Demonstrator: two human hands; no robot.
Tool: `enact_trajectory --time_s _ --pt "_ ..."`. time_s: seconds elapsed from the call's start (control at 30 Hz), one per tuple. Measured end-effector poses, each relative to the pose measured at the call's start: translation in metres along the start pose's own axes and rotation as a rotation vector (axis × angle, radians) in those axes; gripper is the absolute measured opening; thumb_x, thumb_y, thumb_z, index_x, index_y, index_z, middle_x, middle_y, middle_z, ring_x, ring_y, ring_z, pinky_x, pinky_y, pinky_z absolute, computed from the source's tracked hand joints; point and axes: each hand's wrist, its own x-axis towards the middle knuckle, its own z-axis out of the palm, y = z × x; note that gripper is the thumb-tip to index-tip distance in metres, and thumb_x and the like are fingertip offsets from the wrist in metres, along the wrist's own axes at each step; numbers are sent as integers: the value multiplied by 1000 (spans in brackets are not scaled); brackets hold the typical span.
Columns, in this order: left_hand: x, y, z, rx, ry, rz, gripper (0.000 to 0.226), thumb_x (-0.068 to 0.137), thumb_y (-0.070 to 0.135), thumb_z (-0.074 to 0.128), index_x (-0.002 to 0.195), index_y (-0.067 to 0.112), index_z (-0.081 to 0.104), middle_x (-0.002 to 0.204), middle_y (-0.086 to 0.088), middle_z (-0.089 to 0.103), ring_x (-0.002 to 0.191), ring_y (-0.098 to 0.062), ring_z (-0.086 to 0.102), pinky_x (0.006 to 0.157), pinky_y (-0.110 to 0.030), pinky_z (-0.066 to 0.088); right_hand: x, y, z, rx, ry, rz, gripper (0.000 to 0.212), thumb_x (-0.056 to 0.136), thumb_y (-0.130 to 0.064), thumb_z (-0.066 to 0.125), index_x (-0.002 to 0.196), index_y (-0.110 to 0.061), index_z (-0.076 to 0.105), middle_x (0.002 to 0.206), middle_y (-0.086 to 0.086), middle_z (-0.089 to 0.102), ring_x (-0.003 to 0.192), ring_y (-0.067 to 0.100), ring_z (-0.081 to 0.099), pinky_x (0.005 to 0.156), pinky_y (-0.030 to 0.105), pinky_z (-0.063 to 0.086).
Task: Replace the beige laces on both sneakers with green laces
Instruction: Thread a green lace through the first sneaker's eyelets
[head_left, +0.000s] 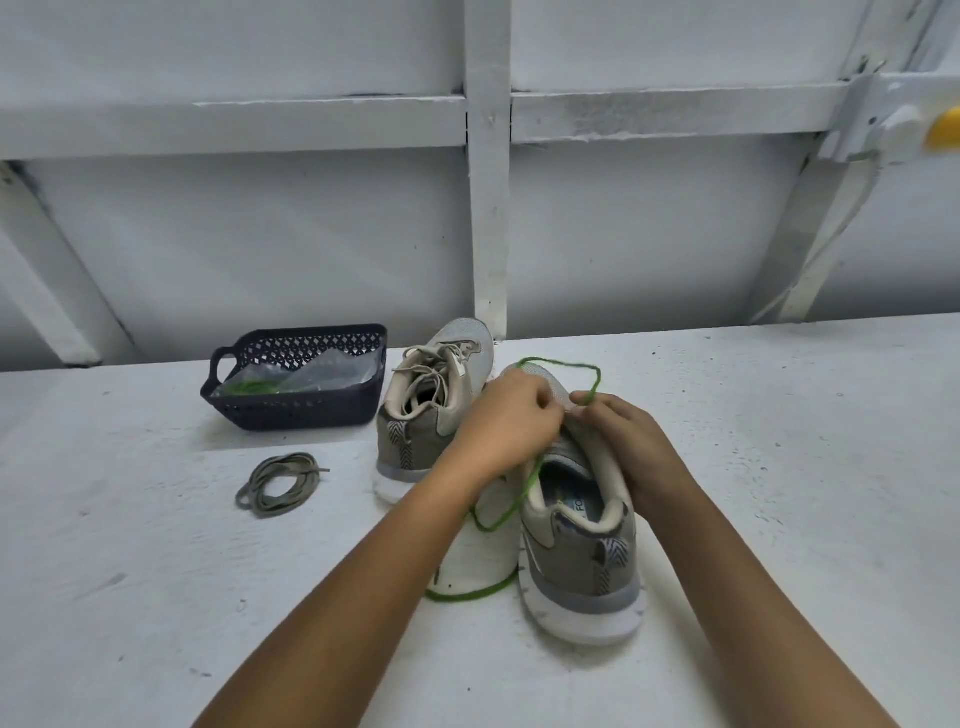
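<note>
Dark basket (296, 410) far left holds a plastic bag with more green lace. In front of it, removed beige lace (278, 483) lies coiled on the tabletop (779, 467). Left sneaker (431, 410) is still beige-laced, untouched. Left hand (506, 426) is pinched closed at the front eyelets of the right sneaker (576, 525); exactly what the fingers hold is hidden. Right hand (628, 441) pinches the green lace (566, 364), which loops past the toe and trails off beside the heel. To do well: likely feed the tip cleanly through the lowest eyelet, even out both ends, keep slack untangled.
</note>
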Motion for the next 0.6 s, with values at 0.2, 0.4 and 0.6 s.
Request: enact_trajectory --time_s 0.2,0.4,0.6 --pt "-16 -15 -46 -1017 50 -45 52 91 -3 37 47 15 60 63 -11 66 62 -18 64 70 -26 54 2 0 -2 95 -29 24 16 87 0 55 93 -13 62 75 5 67 64 10 65 57 18 52" --pt "-20 -17 -76 -566 28 -121 31 93 23 48 62 20 55 49 1 59 41 -15 58 44 -19 43 5 4 -2 80 -31 14 14 88 -2 56 92 -14 62 80 6 66 70 13 63 60 19 53" --pt "-1 11 -36 341 -72 54 35 90 44 48 108 19 64 114 -5 56 107 -25 55 82 -34 42 5 5 -1 65 -43 -7 15 89 -1 55 92 -14 61 86 10 64 76 18 62 71 28 51"
